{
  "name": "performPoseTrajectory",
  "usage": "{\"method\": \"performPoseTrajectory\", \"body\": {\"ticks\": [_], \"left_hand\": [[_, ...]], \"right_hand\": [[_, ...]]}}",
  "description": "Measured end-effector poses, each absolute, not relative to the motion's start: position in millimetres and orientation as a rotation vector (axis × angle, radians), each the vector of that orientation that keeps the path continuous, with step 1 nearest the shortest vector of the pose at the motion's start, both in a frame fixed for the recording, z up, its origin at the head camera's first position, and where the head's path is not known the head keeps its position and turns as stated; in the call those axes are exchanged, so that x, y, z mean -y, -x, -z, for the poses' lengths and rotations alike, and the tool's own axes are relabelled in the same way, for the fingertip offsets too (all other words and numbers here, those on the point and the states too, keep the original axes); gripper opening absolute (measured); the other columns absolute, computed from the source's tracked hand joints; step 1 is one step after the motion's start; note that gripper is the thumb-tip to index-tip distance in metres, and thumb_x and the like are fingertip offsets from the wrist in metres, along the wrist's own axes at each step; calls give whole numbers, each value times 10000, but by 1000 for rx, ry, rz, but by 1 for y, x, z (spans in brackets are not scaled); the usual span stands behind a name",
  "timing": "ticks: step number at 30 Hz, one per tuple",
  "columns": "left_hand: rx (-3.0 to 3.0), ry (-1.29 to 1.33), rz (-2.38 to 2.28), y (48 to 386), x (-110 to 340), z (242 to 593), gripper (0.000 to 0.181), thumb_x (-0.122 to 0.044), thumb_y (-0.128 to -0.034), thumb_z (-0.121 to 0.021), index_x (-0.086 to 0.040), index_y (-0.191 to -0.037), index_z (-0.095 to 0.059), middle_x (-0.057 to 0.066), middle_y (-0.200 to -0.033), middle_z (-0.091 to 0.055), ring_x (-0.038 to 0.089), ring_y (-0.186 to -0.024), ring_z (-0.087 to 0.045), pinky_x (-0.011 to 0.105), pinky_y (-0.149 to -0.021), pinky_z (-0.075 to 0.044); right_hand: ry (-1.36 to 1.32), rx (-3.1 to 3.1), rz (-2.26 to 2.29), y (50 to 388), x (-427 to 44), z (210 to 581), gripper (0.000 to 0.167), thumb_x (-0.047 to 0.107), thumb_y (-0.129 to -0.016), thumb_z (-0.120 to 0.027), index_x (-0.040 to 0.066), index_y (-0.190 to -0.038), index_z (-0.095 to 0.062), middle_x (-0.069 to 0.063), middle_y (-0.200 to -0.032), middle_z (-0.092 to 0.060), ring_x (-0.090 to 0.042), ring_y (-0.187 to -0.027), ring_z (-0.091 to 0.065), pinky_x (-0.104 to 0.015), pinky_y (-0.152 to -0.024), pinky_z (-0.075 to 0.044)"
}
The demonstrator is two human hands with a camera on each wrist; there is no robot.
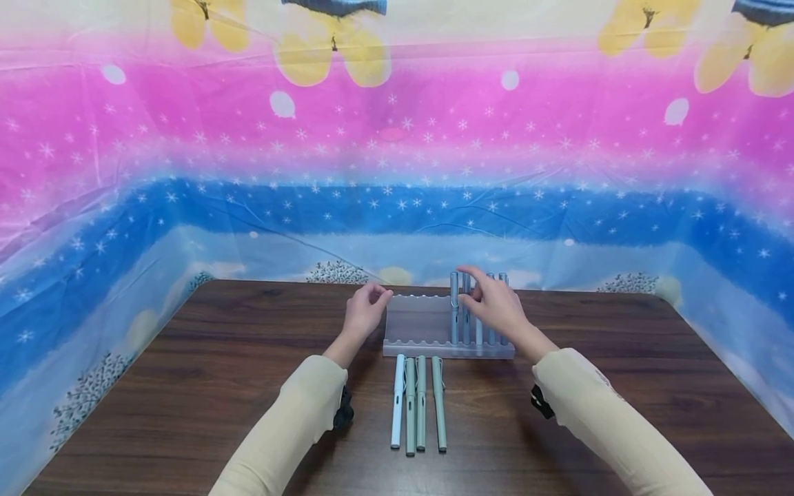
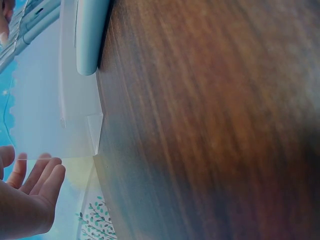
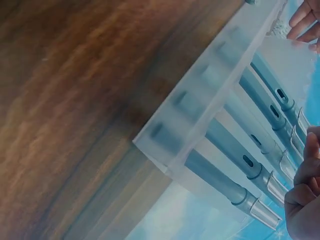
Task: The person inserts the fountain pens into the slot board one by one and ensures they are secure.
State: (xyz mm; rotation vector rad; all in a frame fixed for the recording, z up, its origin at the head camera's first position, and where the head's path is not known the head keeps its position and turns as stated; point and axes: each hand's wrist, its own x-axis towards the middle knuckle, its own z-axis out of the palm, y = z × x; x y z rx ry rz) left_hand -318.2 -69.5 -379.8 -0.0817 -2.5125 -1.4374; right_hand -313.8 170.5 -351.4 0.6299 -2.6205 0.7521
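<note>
A clear rack (image 1: 417,320) with scalloped edges holds several blue-grey pens (image 1: 455,324) side by side in its right part. My right hand (image 1: 496,303) is beside their caps, index finger and thumb apart in a curve near the leftmost pen; contact is unclear. In the right wrist view, its curled fingers (image 3: 306,187) are near the clips of the pens (image 3: 227,182). My left hand (image 1: 364,313) is at the rack's left edge, fingers loosely bent. The left wrist view shows its fingertips against the edge of the rack (image 2: 42,110).
In front of the rack, a light blue pen (image 1: 398,403) and three grey-green pens (image 1: 439,406) lie lengthwise on the dark wooden table (image 1: 248,386). A printed cloth (image 1: 347,207) hangs behind the table and along its sides.
</note>
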Motion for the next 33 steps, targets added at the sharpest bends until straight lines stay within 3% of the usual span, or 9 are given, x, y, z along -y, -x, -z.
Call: {"method": "performPoseTrajectory", "body": {"ticks": [33], "left_hand": [[2506,80,1449,316,69,379,201,-233,-886,-535,-38,-904,-580,93,-908,-595,235,-867,-538,369,-761,-416]], "right_hand": [[-827,2674,-760,270,-176,393,325,141,-790,-655,103,-1103,-577,128,-609,-482,-33,-460,-396,-223,-391,-326]]}}
